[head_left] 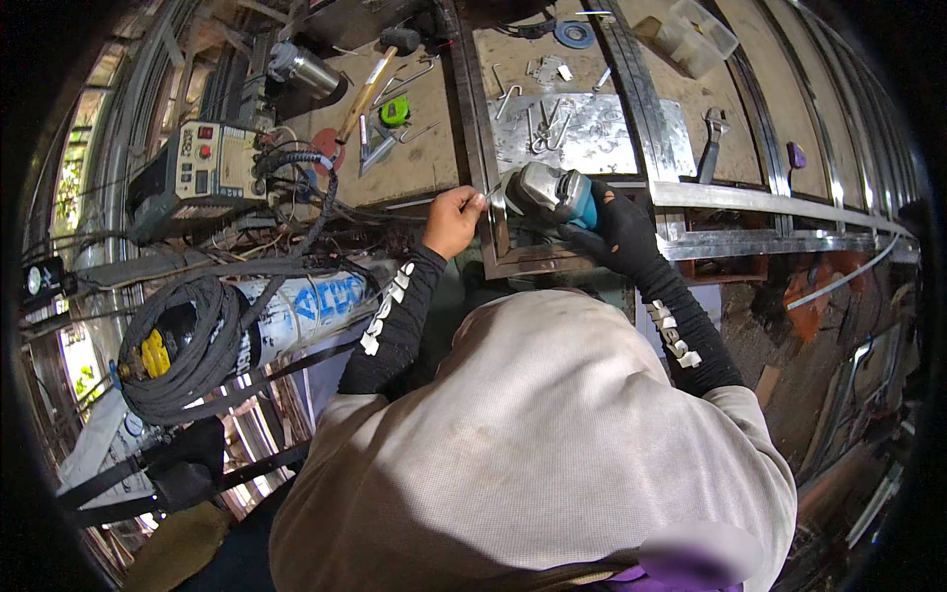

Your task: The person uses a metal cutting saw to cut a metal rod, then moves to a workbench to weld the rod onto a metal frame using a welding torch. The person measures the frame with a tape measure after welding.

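Observation:
My bare left hand [454, 225] is closed in a pinch at the near left corner of a metal frame [477, 128]. A thin metal piece [488, 194] seems to stick out from its fingertips toward the grinder; its full shape is hidden. My right hand [621, 235], in a black glove, wraps round the teal body of an angle grinder [543, 185]. The grinder's silver head points left, close to my left fingertips. Its disc is mostly hidden, so I cannot tell whether it touches the piece.
Bent metal rods [546, 128] lie on a sheet of metal [602, 133] beyond the grinder. A green tape measure [395, 111], a hammer [370, 84] and an adjustable wrench [712, 143] lie farther off. Left stand a welding machine [212, 163] and a gas cylinder [316, 308] with coiled cable [182, 380].

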`<control>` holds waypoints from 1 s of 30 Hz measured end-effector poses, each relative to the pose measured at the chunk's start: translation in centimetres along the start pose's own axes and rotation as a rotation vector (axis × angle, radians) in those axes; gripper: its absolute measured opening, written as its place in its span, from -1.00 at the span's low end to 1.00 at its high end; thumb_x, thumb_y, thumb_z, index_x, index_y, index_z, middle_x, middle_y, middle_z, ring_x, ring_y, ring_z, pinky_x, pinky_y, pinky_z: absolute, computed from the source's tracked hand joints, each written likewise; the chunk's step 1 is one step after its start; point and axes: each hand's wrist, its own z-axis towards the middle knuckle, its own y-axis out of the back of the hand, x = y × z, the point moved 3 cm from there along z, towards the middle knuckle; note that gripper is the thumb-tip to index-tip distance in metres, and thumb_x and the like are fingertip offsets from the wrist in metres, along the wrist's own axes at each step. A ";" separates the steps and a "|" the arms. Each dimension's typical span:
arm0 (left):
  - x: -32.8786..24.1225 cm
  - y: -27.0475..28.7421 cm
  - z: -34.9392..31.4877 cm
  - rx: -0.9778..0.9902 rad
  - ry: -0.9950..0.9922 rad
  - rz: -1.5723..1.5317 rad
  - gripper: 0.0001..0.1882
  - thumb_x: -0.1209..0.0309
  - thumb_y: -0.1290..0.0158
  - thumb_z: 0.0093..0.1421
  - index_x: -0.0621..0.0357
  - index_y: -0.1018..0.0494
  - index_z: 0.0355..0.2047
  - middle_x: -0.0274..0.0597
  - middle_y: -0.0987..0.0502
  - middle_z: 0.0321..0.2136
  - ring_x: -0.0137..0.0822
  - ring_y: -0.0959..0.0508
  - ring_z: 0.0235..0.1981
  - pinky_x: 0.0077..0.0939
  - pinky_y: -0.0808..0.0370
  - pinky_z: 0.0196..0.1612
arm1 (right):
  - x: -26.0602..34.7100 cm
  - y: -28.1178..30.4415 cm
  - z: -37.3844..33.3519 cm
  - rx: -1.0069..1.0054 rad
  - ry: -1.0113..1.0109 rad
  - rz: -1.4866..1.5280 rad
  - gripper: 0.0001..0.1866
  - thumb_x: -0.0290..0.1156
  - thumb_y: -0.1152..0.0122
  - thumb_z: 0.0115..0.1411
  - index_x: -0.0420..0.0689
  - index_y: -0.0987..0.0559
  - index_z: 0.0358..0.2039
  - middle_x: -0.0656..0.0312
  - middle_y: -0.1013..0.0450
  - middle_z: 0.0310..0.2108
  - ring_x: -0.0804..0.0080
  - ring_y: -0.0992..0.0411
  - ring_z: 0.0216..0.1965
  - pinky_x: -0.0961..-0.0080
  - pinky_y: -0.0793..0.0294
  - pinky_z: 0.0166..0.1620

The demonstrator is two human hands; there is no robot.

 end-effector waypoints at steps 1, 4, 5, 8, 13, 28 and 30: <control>0.0 0.0 0.0 0.044 0.070 -0.039 -0.75 0.39 -0.03 0.44 0.33 -0.53 -0.33 -0.34 -0.47 -0.59 -0.49 -0.40 -0.55 -0.50 -0.38 -0.42 | 0.0 0.1 -0.2 0.000 -0.017 -0.002 -0.28 0.02 -0.47 0.12 -0.26 -0.48 0.10 -0.11 -0.55 -0.21 -0.06 -0.56 -0.20 0.17 -0.55 -0.15; -0.5 0.1 0.2 0.100 0.123 -0.177 -0.74 0.36 0.01 0.47 0.28 -0.52 -0.32 -0.38 -0.39 -0.62 -0.54 -0.33 -0.59 -0.56 -0.29 -0.48 | 0.0 0.0 -0.6 -0.031 -0.041 -0.039 -0.28 0.00 -0.48 0.12 -0.25 -0.48 0.12 -0.12 -0.55 -0.20 -0.06 -0.55 -0.19 0.15 -0.55 -0.15; -0.8 0.2 0.3 0.107 0.130 -0.222 -0.73 0.35 0.02 0.48 0.27 -0.51 -0.31 -0.39 -0.37 -0.62 -0.55 -0.31 -0.60 -0.57 -0.26 -0.49 | -0.1 -0.1 -0.8 -0.036 -0.074 -0.034 -0.28 0.01 -0.48 0.12 -0.25 -0.48 0.11 -0.12 -0.55 -0.20 -0.06 -0.55 -0.19 0.15 -0.54 -0.15; -1.7 0.6 0.8 0.154 0.099 -0.265 -0.70 0.30 0.06 0.50 0.25 -0.49 -0.30 -0.40 -0.34 -0.63 -0.54 -0.29 -0.62 -0.57 -0.24 -0.51 | -0.5 -0.7 -1.2 -0.048 -0.158 -0.034 -0.31 -0.02 -0.47 0.14 -0.23 -0.48 0.11 -0.12 -0.55 -0.20 -0.05 -0.55 -0.21 0.14 -0.53 -0.18; -1.7 1.2 0.7 0.226 0.310 -0.596 -0.75 0.28 0.06 0.50 0.17 -0.44 -0.27 -0.35 -0.41 -0.60 -0.59 -0.25 -0.63 -0.64 -0.21 -0.54 | -1.8 -2.3 -2.7 -0.098 -0.460 0.442 -0.45 -0.10 -0.36 0.24 -0.24 -0.52 0.07 0.03 -0.56 -0.16 0.21 -0.54 -0.17 0.27 -0.51 -0.09; 5.5 2.3 0.6 0.239 0.553 -1.042 -0.79 0.40 -0.01 0.44 0.16 -0.51 0.01 -0.32 -0.53 -0.25 -0.48 -0.49 -0.34 -0.56 -0.47 -0.35 | -6.0 -7.0 -7.3 -0.013 -0.344 0.159 -0.24 -0.33 -0.48 0.02 -0.13 -0.44 0.27 -0.11 -0.44 0.09 -0.10 -0.42 0.06 0.16 -0.45 0.10; 5.6 2.9 0.5 0.281 0.567 -0.999 -0.74 0.34 0.03 0.47 0.03 -0.51 0.10 -0.40 -0.53 -0.25 -0.50 -0.47 -0.35 -0.56 -0.45 -0.42 | -4.3 -6.4 -6.9 -0.062 -0.029 -0.238 -0.20 -0.32 -0.50 -0.06 -0.13 -0.46 0.25 -0.20 -0.43 0.08 -0.26 -0.39 0.04 0.03 -0.43 0.07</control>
